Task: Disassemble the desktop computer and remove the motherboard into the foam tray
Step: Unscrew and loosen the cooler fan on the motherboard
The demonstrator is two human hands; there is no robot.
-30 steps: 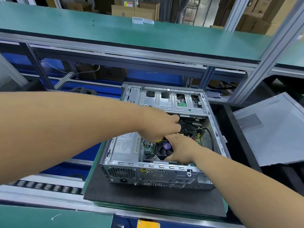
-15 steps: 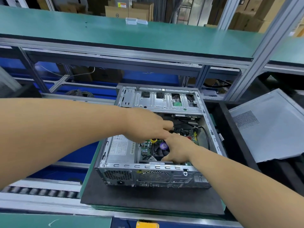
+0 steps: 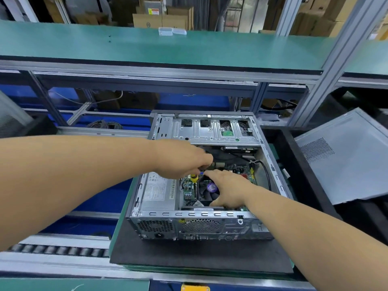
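Both hands have parted slightly inside the computer case [image 3: 195, 225]; left hand [image 3: 182, 159] pinches a yellow-handled tool [image 3: 194, 178], right hand [image 3: 227, 189] fingers relaxed

The computer case [image 3: 195, 226] is bare silver metal with perforated grilles. Inside, a green motherboard [image 3: 189, 191] carries a black fan [image 3: 206, 193] with a purple hub at centre. At three o'clock leans a grey side panel [image 3: 344, 158], dotted with vents.
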